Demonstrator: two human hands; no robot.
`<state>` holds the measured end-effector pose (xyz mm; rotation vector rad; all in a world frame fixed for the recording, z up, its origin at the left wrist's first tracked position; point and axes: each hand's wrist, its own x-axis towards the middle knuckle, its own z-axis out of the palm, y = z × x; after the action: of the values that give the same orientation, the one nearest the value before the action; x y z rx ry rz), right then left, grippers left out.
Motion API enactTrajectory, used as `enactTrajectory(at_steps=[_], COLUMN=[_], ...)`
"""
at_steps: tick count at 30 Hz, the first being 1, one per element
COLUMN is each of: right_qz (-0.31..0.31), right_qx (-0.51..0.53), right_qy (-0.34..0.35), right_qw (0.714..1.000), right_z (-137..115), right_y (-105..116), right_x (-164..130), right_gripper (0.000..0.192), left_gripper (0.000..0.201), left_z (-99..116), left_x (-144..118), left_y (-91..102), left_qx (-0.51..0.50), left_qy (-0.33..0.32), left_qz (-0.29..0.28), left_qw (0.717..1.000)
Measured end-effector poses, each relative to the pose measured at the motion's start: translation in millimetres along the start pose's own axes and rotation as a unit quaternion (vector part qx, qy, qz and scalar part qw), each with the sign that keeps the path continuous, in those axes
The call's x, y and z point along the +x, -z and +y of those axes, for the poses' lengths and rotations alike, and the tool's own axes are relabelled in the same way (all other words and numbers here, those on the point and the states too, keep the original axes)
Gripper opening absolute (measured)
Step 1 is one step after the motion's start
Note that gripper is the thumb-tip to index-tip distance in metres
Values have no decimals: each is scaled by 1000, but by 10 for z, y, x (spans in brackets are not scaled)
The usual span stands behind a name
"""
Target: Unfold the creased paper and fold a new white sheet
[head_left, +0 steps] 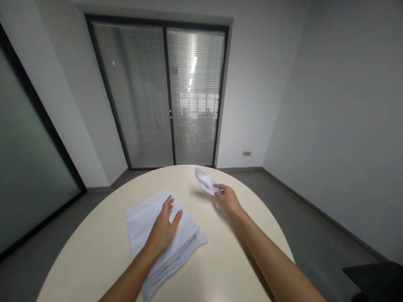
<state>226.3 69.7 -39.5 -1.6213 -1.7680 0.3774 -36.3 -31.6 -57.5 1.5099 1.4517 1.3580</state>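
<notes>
Paper stack (145, 220) flat under open left hand (163, 228), folded paper piece (206, 182) pinched in right hand (228, 198) just beyond.

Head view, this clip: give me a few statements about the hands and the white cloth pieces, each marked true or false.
1. The left hand lies flat on the folded white cloth. True.
2. The right hand is empty. False: it pinches a small white piece lifted off the table.
3. The table is round-edged and cream coloured. True.
4. The folded white cloth hangs over the table's edge. False: it lies wholly on the tabletop.
5. The blinds behind the glass doors are rolled up. False: they hang down, covering the panes.
</notes>
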Motion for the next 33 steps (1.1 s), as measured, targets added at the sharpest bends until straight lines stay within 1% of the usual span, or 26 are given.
enactTrajectory(at_steps=[1,3,5,6,8,10,11,12,14,15,16,17,19,20,22,24,27,30,33], right_qz=[-19,-65,-102,-127,-158,-174,-178,-180,-184,-186,-186,-186,-181,-178,-175,-171,-150,-115,-88], right_qx=[31,160,214,224,224,196,176,154,109,89,72,58,41,36,25,8,-6,42,122], right_qy=[26,89,120,130,139,145,151,161,186,197,204,206,198,194,190,189,208,233,226], right_qw=[999,981,964,957,952,954,956,958,959,959,958,959,962,964,966,967,967,965,963], right_z=[-105,-305,-465,-523,-595,-623,-627,-630,-634,-637,-639,-640,-636,-630,-614,-600,-594,-613,-646], right_y=[-61,-176,-264,-294,-328,-332,-326,-316,-289,-273,-258,-245,-226,-221,-218,-220,-219,-198,-160], right_x=[-77,-274,-480,-569,-696,-754,-764,-766,-761,-758,-758,-758,-762,-764,-763,-756,-735,-714,-708], right_gripper=[41,41,40,40,39,37,34,31,25,24,23,24,26,28,28,25,15,13,18], left_gripper=[74,88,96,95,88,83,84,88,96,95,89,78,58,54,55,55,48,35,23], left_z=[12,63,138,177,245,291,304,311,306,294,276,252,193,164,115,89,85,98,115], left_x=[-21,-51,-64,-68,-74,-92,-106,-122,-149,-156,-156,-149,-115,-94,-57,-35,-23,-12,10], left_y=[14,48,83,100,131,149,151,149,131,120,109,101,97,101,119,139,156,156,163], left_qx=[-52,-142,-197,-209,-215,-209,-203,-193,-153,-127,-106,-93,-103,-118,-151,-176,-204,-257,-312], left_qy=[22,70,113,132,154,161,156,145,101,73,51,39,50,67,93,95,95,134,180], left_qz=[8,22,27,30,31,33,33,36,50,63,76,87,91,87,83,92,107,121,150], left_qw=[998,987,974,968,964,964,966,970,982,987,990,991,989,987,981,975,968,949,921])
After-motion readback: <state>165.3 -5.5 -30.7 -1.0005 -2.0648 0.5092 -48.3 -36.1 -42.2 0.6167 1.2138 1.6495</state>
